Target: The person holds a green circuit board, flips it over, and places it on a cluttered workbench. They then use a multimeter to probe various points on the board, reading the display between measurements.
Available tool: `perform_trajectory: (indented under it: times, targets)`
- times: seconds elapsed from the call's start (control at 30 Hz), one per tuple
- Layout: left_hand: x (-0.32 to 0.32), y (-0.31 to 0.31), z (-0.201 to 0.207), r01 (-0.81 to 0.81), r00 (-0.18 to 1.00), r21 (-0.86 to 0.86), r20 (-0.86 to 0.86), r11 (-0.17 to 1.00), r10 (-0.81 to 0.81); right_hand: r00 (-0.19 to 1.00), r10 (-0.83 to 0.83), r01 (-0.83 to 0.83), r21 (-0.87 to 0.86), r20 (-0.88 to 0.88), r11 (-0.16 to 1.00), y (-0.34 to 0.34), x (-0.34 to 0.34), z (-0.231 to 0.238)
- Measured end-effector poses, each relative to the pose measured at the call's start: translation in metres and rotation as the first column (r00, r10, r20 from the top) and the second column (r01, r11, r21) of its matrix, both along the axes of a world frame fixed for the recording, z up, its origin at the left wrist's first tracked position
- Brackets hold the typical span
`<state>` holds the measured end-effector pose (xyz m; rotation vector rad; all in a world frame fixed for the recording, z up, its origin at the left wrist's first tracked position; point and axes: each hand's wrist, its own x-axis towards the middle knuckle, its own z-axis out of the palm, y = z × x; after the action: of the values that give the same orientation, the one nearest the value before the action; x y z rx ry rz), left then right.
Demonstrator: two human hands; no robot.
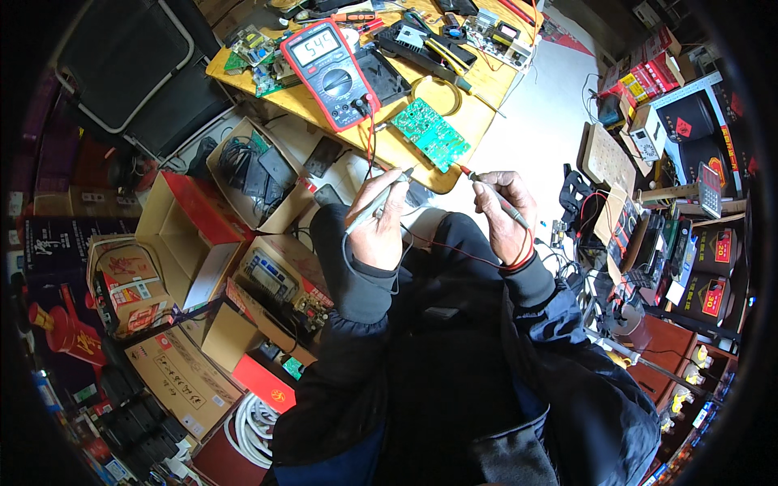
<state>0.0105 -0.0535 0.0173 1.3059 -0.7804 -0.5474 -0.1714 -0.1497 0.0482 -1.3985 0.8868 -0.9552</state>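
My left hand [379,227] is closed on a grey test probe [369,206]; its dark tip points up, short of the table edge. A second test probe [468,172] with a red tip end is pinched in my right hand [504,212]. That tip is at the near right corner of a green circuit board [429,134]; whether it touches, I cannot tell. The board lies solder side up at the table's near corner. Beside it, a red and grey multimeter [331,77] has its display lit and leads plugged in at its lower end.
The wooden table [397,158] bears a black plastic housing [381,77], a tape roll [438,95], a screwdriver [482,99] and loose boards. Open cardboard boxes [190,215] crowd the left, near a black folding chair [121,73]. Loaded shelves [689,202] line the right.
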Motion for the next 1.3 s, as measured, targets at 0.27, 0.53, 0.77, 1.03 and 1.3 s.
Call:
perform_trajectory:
  times: [0.27, 0.53, 0.77, 1.03, 1.3]
  targets:
    - [-0.002, 0.001, -0.002, 0.022, 1.000, 0.012, -0.020, 1.000, -0.022, 1.000, 0.013, -0.013, -0.028, -0.018, 1.000, 0.002, 0.002, 0.001]
    - [-0.001, -0.025, -0.015, 0.075, 0.997, -0.029, -0.029, 0.997, -0.076, 0.999, 0.004, -0.007, -0.057, -0.046, 0.998, -0.006, 0.010, 0.003]
    - [0.000, -0.040, -0.014, 0.047, 0.994, 0.003, 0.100, 0.999, -0.047, 0.991, 0.001, -0.013, -0.085, -0.134, 0.996, -0.014, 0.015, 0.001]
    - [0.000, -0.042, -0.011, 0.043, 0.991, -0.008, 0.125, 0.999, -0.041, 0.990, 0.005, -0.020, -0.107, -0.143, 0.994, -0.017, 0.015, -0.004]
    - [0.000, -0.041, -0.010, 0.048, 0.987, -0.016, 0.154, 0.999, -0.045, 0.989, 0.002, -0.022, -0.134, -0.145, 0.991, -0.017, 0.015, -0.002]
